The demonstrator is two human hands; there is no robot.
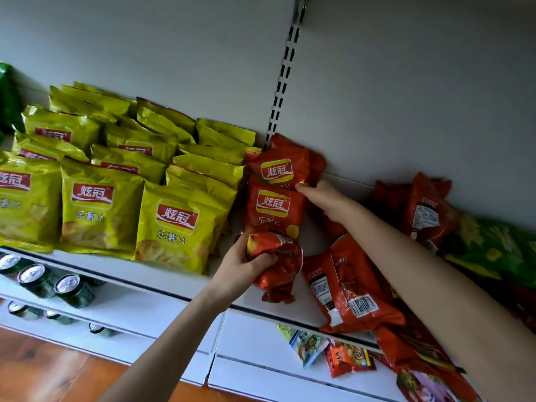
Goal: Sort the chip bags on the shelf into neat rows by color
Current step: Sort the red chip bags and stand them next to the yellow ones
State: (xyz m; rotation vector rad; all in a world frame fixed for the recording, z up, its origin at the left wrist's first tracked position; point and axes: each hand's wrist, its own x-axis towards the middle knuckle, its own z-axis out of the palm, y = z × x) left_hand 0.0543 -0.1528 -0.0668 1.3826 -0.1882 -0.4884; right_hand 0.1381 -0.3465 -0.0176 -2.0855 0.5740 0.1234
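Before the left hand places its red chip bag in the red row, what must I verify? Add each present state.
1. Grip of left hand on held red bag: ok.
2. Bag upright, logo forward: not ok, tilted, crumpled.
3. Support by right hand on back red bag: ok.
4. Bare shelf before row: cannot tell, covered.
5. Sorting of loose red bags: not ok, back side up.

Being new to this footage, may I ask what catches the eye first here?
Rows of yellow chip bags fill the shelf at left. Centrally, the left hand grips a crumpled red bag, the right hand touches an upright red bag; loose red bags sprawl at right.
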